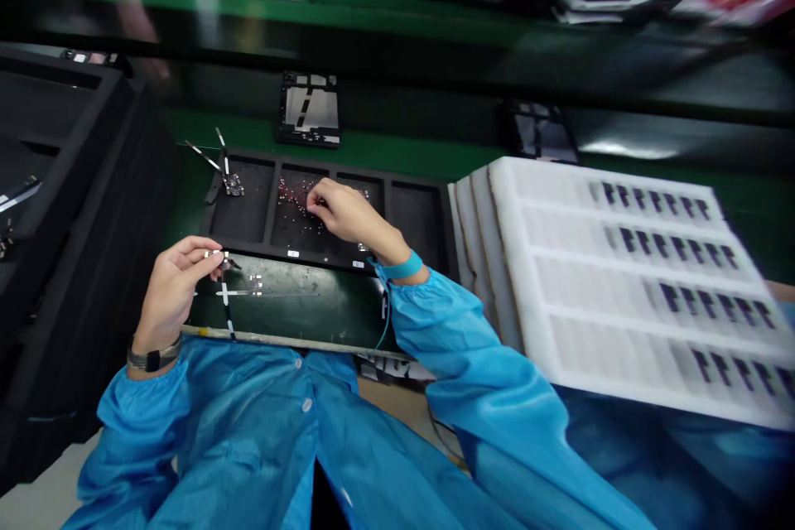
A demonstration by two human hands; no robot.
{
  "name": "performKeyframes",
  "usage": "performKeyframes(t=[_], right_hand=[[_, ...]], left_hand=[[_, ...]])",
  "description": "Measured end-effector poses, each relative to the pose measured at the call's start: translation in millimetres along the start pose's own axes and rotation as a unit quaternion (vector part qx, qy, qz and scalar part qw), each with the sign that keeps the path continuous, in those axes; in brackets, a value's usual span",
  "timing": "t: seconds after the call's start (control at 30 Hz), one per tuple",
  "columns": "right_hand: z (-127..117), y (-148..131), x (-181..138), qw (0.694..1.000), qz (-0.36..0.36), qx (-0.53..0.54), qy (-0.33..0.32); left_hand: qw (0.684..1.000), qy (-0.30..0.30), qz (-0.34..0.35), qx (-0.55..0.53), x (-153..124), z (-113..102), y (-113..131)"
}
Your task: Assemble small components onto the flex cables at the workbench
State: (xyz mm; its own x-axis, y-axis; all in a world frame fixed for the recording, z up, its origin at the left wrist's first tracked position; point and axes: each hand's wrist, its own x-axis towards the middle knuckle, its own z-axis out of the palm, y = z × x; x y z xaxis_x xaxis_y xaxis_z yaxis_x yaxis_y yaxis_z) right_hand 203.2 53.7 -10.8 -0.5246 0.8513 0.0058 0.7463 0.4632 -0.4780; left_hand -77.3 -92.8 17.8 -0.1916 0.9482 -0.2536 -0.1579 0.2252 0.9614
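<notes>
My left hand [175, 281] is closed in a pinch on a small circuit board [226, 262] with a black-and-white flex cable hanging down from it. My right hand [344, 214] reaches into a black compartment tray [269, 211], fingertips pressed together over many tiny parts with reddish bits [291, 194]. Whatever those fingertips hold is hidden or too small to name. In the tray's left compartment stands another circuit board [233, 185] with two flex strips sticking up. A further board with a thin strip [256, 286] lies on the green bench just right of my left hand.
To the right sits a stack of white foam trays [534, 265] with rows of black parts. Tall black trays [124, 182] are stacked on the left. Behind the black tray lie a flat device [309, 110] and another dark device [542, 132]. A green shelf [373, 8] crosses the back.
</notes>
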Motion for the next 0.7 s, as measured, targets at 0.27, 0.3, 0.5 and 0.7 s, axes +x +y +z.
performKeyframes(t=[0.27, 0.3, 0.5, 0.7], right_hand=[[21, 1, -7, 0.916, 0.02, 0.395, 0.067], [21, -2, -9, 0.91, 0.023, 0.411, 0.059], [17, -16, -23, 0.89, 0.022, 0.455, 0.009], [18, -25, -30, 0.898, 0.016, 0.44, -0.001]], left_hand=[[1.0, -0.001, 0.003, -0.01, 1, 6, 1], [1.0, -0.002, 0.002, -0.009, 0, 6, 1], [0.999, 0.017, 0.02, -0.018, 0, 7, 5], [0.999, 0.016, 0.03, -0.022, 1, 10, 11]])
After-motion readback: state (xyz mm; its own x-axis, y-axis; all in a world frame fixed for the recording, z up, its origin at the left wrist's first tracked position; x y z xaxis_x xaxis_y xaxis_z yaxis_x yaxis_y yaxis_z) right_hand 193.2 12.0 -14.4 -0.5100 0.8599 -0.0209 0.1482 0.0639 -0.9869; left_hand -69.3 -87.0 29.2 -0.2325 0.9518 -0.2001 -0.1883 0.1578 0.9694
